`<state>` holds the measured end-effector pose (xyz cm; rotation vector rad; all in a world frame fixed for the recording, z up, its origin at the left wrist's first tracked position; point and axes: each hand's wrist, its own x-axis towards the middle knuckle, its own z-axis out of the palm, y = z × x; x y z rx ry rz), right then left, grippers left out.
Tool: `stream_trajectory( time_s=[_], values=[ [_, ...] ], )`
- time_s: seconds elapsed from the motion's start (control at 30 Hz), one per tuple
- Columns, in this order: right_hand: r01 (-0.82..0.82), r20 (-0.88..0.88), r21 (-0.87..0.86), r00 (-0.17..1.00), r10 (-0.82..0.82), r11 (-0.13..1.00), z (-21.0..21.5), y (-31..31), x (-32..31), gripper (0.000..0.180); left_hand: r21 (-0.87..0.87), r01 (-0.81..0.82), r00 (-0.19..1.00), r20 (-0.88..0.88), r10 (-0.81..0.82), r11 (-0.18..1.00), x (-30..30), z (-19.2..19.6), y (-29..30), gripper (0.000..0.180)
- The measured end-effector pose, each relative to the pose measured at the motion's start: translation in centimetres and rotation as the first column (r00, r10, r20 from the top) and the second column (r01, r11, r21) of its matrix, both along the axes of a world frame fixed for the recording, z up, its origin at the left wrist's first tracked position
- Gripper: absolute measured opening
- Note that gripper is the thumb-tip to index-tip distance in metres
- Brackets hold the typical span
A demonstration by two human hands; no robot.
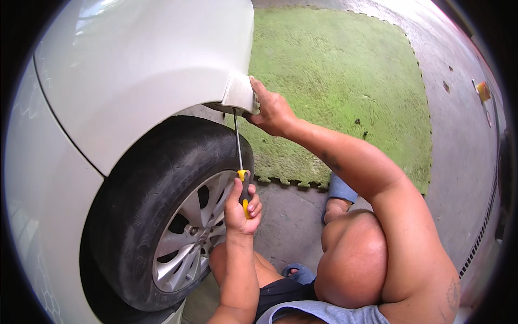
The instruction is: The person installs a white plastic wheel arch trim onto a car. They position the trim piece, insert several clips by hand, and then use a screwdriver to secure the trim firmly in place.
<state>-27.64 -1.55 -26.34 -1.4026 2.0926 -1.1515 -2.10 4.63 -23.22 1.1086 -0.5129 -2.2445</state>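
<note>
My left hand (241, 211) is closed round the black-and-yellow handle of a screwdriver (238, 141). The long metal shaft points up to the underside of the white bumper's corner (239, 90), at the edge of the wheel arch; its tip is hidden there. With my right hand (271, 110) I grip that corner from the right, one finger along its outer side and the others curled at its lower edge. Just left of my left hand is a black tire (156, 200) on a silver alloy wheel (186, 254).
White car bodywork (135, 54) fills the left side. A worn green foam mat (334, 65) lies on the grey concrete floor (286, 221), with small dark bits (358, 121) on it. At the far right lies a tool with an orange part (483, 90). My bent knee (353, 254) is close by.
</note>
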Motion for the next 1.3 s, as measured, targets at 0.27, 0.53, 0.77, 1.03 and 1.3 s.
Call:
stream_trajectory(
  time_s=[0.27,0.53,0.77,1.03,1.3],
  values=[
    [0.006,-0.006,-0.049,1.000,-0.007,0.999,-0.3,-0.1,0.0,0.096,-0.781,0.399,0.644,0.612,0.460,0.480,-1.8,-1.6,1.8,0.031],
    [0.029,0.038,-0.053,0.999,-0.027,0.998,-0.3,-0.5,0.0,0.096,0.373,0.044,0.933,-0.347,0.096,0.927,0.8,-0.8,-0.3,0.046],
    [0.038,0.060,-0.037,0.998,-0.036,0.999,-0.4,-0.7,0.1,0.095,0.214,0.212,0.889,-0.447,-0.098,0.953,2.2,-2.2,-2.0,0.049],
    [0.050,0.052,-0.070,0.998,-0.047,0.996,-0.5,-0.2,0.1,0.092,-0.241,0.146,0.979,0.173,-0.105,0.960,0.8,0.0,-0.9,0.037],
    [0.053,0.160,-0.028,0.986,-0.048,0.998,0.0,-0.5,0.2,0.092,-0.793,0.545,0.506,0.569,0.649,0.270,-2.8,-1.2,1.4,0.034]
  ],
)
